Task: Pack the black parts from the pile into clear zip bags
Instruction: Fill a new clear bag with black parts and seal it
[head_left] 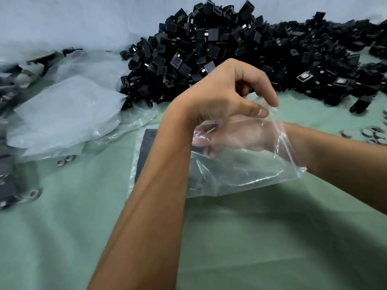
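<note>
A big pile of black parts (pixel 230 49) fills the far middle and right of the table. In front of it, above the table, is a clear zip bag (pixel 247 170). My left hand (pixel 226 91) pinches the bag's upper edge between thumb and forefinger and holds the mouth up. My right hand (pixel 234 135) comes from the right and is inside the bag, seen through the plastic. Its fingers are curled around dark parts near the bag's left side. More dark shapes show low in the bag, blurred.
A heap of clear bags (pixel 62 114) lies at the left on the green table cover (pixel 230 237). A flat bag with a dark sheet (pixel 144 155) lies under my left forearm. Small metal rings (pixel 374 135) sit at the right edge, and others (pixel 67 160) at the left.
</note>
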A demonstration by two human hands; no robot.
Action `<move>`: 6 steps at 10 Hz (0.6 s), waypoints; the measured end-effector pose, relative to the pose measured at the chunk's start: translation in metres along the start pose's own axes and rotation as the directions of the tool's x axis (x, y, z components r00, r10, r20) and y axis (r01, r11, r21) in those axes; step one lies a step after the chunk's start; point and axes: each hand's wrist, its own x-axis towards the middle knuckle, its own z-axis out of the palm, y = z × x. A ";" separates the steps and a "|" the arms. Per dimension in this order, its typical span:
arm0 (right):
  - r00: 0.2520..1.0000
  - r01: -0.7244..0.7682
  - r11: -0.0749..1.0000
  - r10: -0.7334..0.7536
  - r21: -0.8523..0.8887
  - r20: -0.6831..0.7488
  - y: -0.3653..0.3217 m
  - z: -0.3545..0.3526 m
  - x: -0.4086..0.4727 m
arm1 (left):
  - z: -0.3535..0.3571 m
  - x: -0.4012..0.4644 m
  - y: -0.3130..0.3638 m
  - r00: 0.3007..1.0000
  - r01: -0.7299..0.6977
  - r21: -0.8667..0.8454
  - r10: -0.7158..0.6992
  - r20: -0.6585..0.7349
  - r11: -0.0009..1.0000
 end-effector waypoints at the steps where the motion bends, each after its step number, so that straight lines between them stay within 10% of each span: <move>1: 1.000 -0.027 0.999 0.027 0.024 -0.016 -0.006 0.007 0.013 | -0.014 -0.012 -0.012 0.995 0.031 -0.140 -0.044 -0.092 0.990; 3: 0.998 -0.020 0.997 0.016 -0.080 -0.054 -0.017 0.020 0.024 | -0.064 -0.061 -0.050 0.807 -0.135 -0.565 -0.240 -0.539 0.814; 5: 0.992 0.012 0.987 -0.032 -0.162 -0.124 -0.014 0.034 0.033 | -0.093 -0.093 -0.069 0.479 -0.327 -0.771 -0.608 -0.634 0.546; 6: 0.992 0.067 0.948 -0.096 -0.311 -0.078 -0.014 0.033 0.041 | -0.094 -0.092 -0.069 0.434 -0.322 -0.770 -0.637 -0.638 0.551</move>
